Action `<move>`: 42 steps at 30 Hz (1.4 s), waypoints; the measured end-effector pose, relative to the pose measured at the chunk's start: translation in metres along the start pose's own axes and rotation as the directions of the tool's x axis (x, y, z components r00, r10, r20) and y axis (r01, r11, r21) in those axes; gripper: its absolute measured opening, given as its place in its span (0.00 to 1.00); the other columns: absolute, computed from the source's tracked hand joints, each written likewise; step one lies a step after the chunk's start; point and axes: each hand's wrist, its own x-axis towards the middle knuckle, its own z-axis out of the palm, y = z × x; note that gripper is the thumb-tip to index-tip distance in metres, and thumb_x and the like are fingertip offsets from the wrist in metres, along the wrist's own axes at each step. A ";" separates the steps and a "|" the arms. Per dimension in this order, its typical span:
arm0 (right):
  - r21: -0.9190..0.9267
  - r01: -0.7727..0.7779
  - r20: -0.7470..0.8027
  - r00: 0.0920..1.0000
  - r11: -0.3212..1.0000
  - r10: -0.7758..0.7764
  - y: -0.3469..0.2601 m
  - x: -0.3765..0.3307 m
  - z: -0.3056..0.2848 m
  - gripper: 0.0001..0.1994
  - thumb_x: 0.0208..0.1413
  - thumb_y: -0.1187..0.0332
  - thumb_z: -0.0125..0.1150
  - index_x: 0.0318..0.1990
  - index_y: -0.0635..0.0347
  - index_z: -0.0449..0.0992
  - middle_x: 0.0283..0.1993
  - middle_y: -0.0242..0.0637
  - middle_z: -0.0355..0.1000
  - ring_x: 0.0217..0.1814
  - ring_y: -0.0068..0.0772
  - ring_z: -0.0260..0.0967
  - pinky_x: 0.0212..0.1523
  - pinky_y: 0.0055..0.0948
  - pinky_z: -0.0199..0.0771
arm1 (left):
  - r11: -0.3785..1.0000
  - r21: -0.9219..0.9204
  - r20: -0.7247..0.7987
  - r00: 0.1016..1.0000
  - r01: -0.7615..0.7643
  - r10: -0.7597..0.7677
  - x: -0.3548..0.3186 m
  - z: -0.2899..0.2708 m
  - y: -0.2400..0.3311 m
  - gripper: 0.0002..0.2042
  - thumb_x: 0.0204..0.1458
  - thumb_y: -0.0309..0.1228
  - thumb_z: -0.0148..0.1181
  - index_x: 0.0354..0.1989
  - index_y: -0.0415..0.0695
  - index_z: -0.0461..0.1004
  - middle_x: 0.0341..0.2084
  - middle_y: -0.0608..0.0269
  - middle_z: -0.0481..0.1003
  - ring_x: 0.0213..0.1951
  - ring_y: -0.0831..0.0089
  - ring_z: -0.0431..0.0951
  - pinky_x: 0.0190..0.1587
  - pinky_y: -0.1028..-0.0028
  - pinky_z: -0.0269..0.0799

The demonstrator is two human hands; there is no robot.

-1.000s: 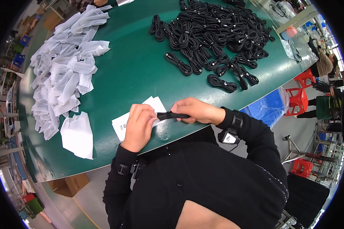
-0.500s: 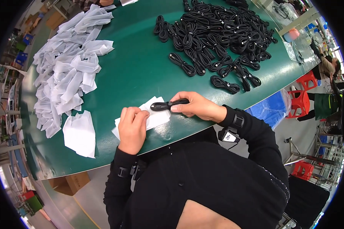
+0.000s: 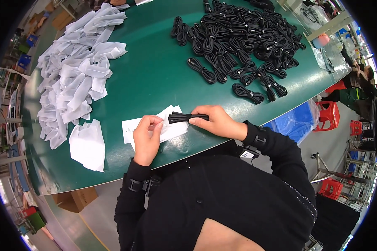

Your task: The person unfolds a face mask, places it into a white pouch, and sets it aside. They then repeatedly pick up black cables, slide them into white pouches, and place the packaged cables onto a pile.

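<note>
My right hand (image 3: 219, 121) grips a coiled black cable (image 3: 181, 117), bundled with a tie round its middle. The cable's free end points left, at the edge of a white bag (image 3: 166, 112) lying on the table's near side. On the left, my left hand (image 3: 148, 139) is closed in a pinch on that bag's edge. Beneath it are more flat white bags (image 3: 131, 125), one with small dark print. A heap of similar black cable bundles (image 3: 243, 35) covers the far right of the green table (image 3: 151, 62).
A long pile of filled-looking white bags (image 3: 77, 81) runs along the table's left side, with a single flat white bag (image 3: 87, 145) nearer me. Beyond the right edge are a blue plastic-lined bin (image 3: 295, 121) and red stools (image 3: 327, 116). A cardboard box (image 3: 76, 200) sits below the table.
My right hand has turned the cable bundle so its looped side no longer faces up, and it has shifted slightly right. My left hand has moved slightly right, uncovering the printed bag.
</note>
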 end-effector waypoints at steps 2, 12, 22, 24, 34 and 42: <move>-0.111 0.075 -0.008 0.997 0.991 -0.077 0.001 -0.002 0.002 0.12 0.60 0.63 0.63 0.40 0.63 0.76 0.25 0.34 0.70 0.26 0.22 0.66 0.28 0.26 0.66 | 0.998 -0.056 -0.002 1.000 0.005 -0.006 0.000 0.001 0.000 0.01 0.58 0.20 0.56 0.36 0.37 0.72 0.37 0.64 0.77 0.39 0.79 0.75 0.45 0.77 0.71; 0.076 -0.468 0.323 0.847 0.881 0.422 -0.029 0.014 -0.002 0.12 0.58 0.63 0.64 0.41 0.62 0.75 0.30 0.37 0.71 0.32 0.31 0.73 0.30 0.31 0.72 | 0.867 0.268 0.121 0.907 -0.421 0.403 0.005 0.001 0.026 0.05 0.48 0.18 0.60 0.33 0.39 0.73 0.41 0.57 0.76 0.44 0.59 0.74 0.47 0.66 0.70; -0.194 0.474 0.031 0.878 0.859 -0.478 -0.030 0.025 0.002 0.15 0.53 0.74 0.68 0.48 0.64 0.74 0.52 0.39 0.64 0.39 0.28 0.72 0.40 0.29 0.76 | 0.881 0.264 0.050 0.917 -0.394 0.395 0.023 -0.017 0.046 0.04 0.50 0.21 0.60 0.32 0.40 0.71 0.45 0.57 0.75 0.49 0.61 0.72 0.50 0.67 0.68; -0.028 0.566 -0.070 0.821 0.824 -0.566 -0.032 0.032 0.004 0.20 0.50 0.75 0.70 0.51 0.64 0.72 0.57 0.41 0.60 0.41 0.32 0.71 0.43 0.31 0.77 | 0.938 0.082 0.022 0.942 -0.336 0.335 0.027 -0.020 0.046 0.04 0.52 0.22 0.60 0.32 0.40 0.71 0.45 0.58 0.75 0.48 0.64 0.72 0.49 0.69 0.68; -0.760 0.169 -0.168 0.882 0.628 -0.441 0.016 0.067 -0.045 0.20 0.50 0.71 0.66 0.52 0.61 0.71 0.43 0.46 0.68 0.41 0.47 0.70 0.40 0.38 0.75 | 0.889 -0.354 -0.558 0.829 -0.291 0.049 0.080 -0.127 0.035 0.13 0.62 0.31 0.55 0.52 0.40 0.72 0.46 0.62 0.73 0.41 0.78 0.72 0.45 0.78 0.68; -0.711 0.051 -0.109 0.977 0.702 -0.182 0.028 0.057 -0.029 0.18 0.53 0.75 0.57 0.52 0.63 0.70 0.35 0.48 0.69 0.39 0.50 0.70 0.41 0.44 0.72 | 0.941 0.191 0.132 0.957 -0.279 0.257 0.024 -0.029 0.027 0.11 0.53 0.22 0.62 0.45 0.39 0.75 0.40 0.60 0.74 0.34 0.73 0.75 0.36 0.76 0.72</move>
